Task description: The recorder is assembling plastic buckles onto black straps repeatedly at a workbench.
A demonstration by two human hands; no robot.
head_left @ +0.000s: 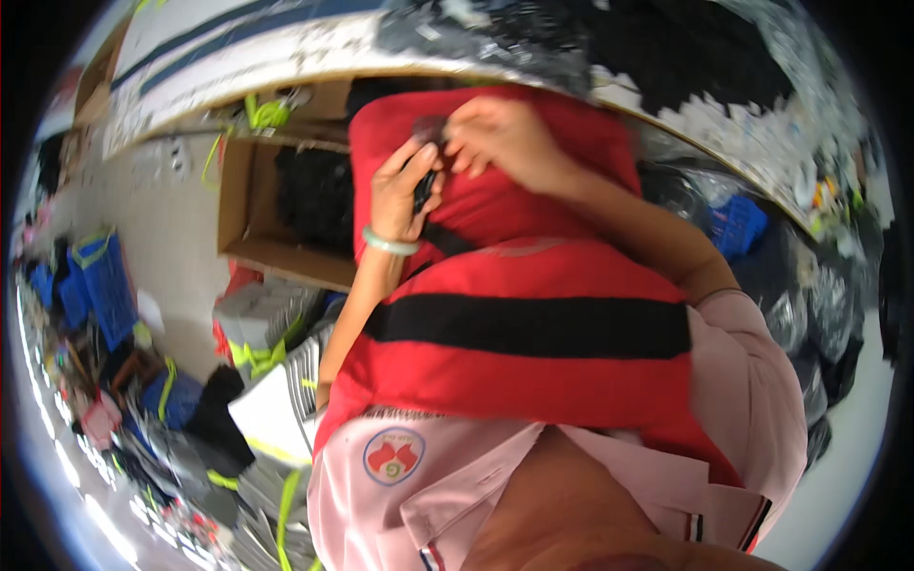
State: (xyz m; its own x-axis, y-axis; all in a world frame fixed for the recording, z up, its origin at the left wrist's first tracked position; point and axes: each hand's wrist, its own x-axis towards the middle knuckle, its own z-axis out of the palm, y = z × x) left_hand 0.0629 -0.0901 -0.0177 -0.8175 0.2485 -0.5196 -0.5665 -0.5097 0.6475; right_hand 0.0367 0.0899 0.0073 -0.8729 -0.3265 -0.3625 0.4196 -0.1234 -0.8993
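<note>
My left hand (pixel 405 186), with a pale green bangle on its wrist, is closed around a small black strip-like piece (pixel 425 193). A dark purplish-brown part (pixel 430 127) shows at the thumb tip; its kind is too blurred to tell. Close by on the right, my right hand (pixel 509 138) has its fingers bent and drawn together beside that dark part. Motion blurs these fingertips, and whatever they pinch cannot be made out. Both hands are above the red apron (pixel 514 276) with a black band that covers my lap.
A cardboard box (pixel 286 252) holding black material stands left of my knees. Along the far side runs a worktable (pixel 314 59) with plastic bags (pixel 486 38) and black material. Grey pieces with lime trim (pixel 257 324) are stacked at left; a blue basket (pixel 738 226) sits at right.
</note>
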